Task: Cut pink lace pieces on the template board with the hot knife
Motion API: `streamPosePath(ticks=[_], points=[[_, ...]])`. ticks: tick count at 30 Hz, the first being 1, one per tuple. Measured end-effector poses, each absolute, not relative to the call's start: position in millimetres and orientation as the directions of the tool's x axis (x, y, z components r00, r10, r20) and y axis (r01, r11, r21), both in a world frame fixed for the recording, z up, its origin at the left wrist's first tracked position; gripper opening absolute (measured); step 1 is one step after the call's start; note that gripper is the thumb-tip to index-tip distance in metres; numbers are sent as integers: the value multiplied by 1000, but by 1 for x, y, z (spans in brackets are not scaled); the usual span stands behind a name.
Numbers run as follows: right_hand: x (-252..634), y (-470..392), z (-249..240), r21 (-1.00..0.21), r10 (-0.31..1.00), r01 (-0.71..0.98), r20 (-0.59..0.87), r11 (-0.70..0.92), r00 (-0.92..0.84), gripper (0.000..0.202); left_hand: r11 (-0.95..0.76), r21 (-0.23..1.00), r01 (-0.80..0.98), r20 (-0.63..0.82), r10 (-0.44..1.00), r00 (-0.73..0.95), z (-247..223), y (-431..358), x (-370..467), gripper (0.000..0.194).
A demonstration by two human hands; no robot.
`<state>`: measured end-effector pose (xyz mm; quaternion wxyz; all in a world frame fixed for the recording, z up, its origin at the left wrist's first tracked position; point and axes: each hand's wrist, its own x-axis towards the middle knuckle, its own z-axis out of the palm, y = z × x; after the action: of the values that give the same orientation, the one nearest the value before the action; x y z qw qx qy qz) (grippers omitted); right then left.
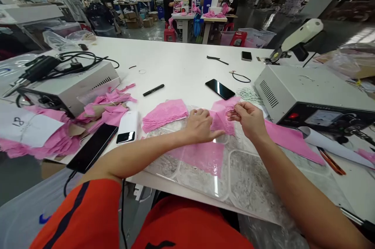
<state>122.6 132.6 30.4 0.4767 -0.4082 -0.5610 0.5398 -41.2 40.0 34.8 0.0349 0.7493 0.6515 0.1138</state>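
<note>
My right hand [251,119] is closed, with thumb and fingertips pinching the edge of a thin pink fabric piece [220,119]. My left hand [201,125] lies beside that piece, palm down, with its thumb stretched out and its fingers slightly bent and apart. Its fingertips are near the fabric; whether they press on it cannot be seen. To the left lies a fanned stack of pink fabric pieces [166,113]. Below my hands a flat pink piece [205,157] shows on or under the clear plastic sheet [249,178], which has rounded rectangular outlines.
Grey machine boxes stand right [319,93] and left [76,89]. A phone [220,89], a black pen [153,90], a power bank [129,126] and a larger black phone [93,147] lie around. Pink bundles [49,136] fill the left edge. People and sewing machines are beyond the table.
</note>
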Motion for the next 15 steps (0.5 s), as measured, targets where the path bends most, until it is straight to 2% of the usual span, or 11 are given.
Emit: streamPosePath(ticks=[2,4,8,11,15], points=[[125,128,33,-990,978,-79,133,121,-163,39,-103,191,976,106,991,84,35,49,-16,63],[130,125,37,-984,979,-93,165,154,-118,37,-64,188,980,93,995,47,33,61,6,61],[155,121,50,-978,981,-81,194,194,10,35,-77,175,982,113,992,58,31,80,32,34],[190,107,56,-984,973,-29,172,178,151,35,-168,146,975,148,978,146,32,79,35,27],[250,60,38,-996,975,79,63,47,214,32,-408,89,909,175,904,389,29,48,32,22]])
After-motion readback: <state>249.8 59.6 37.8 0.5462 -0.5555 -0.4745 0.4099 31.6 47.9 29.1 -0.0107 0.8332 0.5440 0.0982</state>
